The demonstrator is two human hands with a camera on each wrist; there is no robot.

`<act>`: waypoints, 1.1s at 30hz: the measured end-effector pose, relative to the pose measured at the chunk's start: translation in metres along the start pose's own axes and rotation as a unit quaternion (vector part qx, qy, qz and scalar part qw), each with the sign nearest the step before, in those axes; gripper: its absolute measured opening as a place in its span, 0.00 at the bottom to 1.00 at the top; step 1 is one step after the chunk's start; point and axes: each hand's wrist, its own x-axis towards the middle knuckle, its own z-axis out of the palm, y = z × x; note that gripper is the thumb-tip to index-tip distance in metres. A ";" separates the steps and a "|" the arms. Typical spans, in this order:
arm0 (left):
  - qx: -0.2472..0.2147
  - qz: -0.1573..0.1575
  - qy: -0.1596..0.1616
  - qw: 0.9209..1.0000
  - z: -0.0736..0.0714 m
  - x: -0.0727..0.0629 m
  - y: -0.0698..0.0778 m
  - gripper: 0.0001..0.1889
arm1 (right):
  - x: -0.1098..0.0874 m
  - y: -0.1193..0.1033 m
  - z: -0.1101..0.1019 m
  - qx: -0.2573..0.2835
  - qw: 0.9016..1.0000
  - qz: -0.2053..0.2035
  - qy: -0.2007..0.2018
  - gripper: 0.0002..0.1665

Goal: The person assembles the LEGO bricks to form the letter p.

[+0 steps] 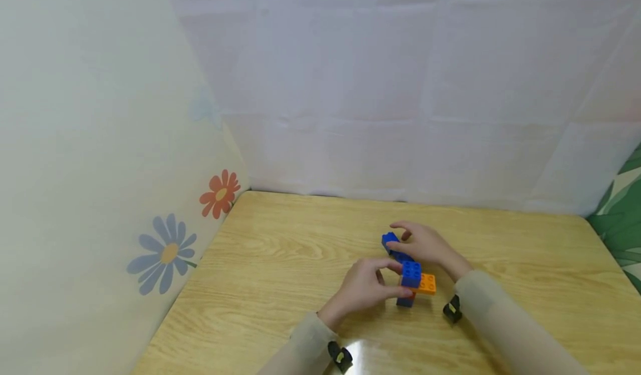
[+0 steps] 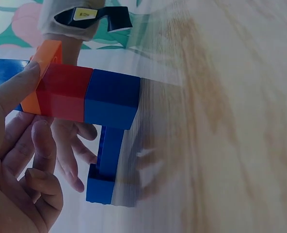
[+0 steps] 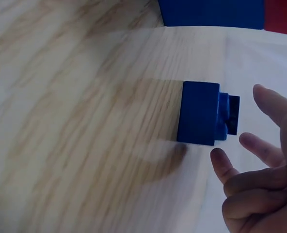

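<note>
My left hand (image 1: 368,283) holds a small tower of toy building blocks (image 1: 412,275) between thumb and fingers, near its top. In the left wrist view the tower runs from a blue block (image 2: 112,99) at the table through a red block (image 2: 65,92) and an orange block (image 2: 49,58) to a blue block (image 2: 5,73) on top. The orange piece juts out to one side. Just behind the tower lies a blue block piece (image 1: 390,240) with a raised end. Over it hovers my right hand (image 1: 423,246), thumb and fingers spread apart, with a gap to the blue piece (image 3: 199,112) in the right wrist view.
The blocks stand on a wood-grain table (image 1: 280,236). A pale cloth (image 1: 350,85) hangs along its back edge, and a wall with flower pictures (image 1: 170,252) borders the left side. Green leaf patterns (image 1: 621,225) show at the right edge.
</note>
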 end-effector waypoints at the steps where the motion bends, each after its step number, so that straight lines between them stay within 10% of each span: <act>1: 0.002 0.001 -0.001 1.000 0.000 0.000 0.000 0.20 | 0.002 0.000 0.001 -0.005 1.000 -0.002 -0.004 0.39; 16: 0.008 -0.002 -0.003 1.000 0.000 0.001 -0.002 0.19 | 0.012 -0.002 0.011 -0.028 0.999 0.008 -0.017 0.35; 33: 0.006 -0.025 -0.007 1.000 0.000 0.000 0.007 0.20 | -0.011 0.010 -0.001 0.008 0.998 0.021 0.066 0.32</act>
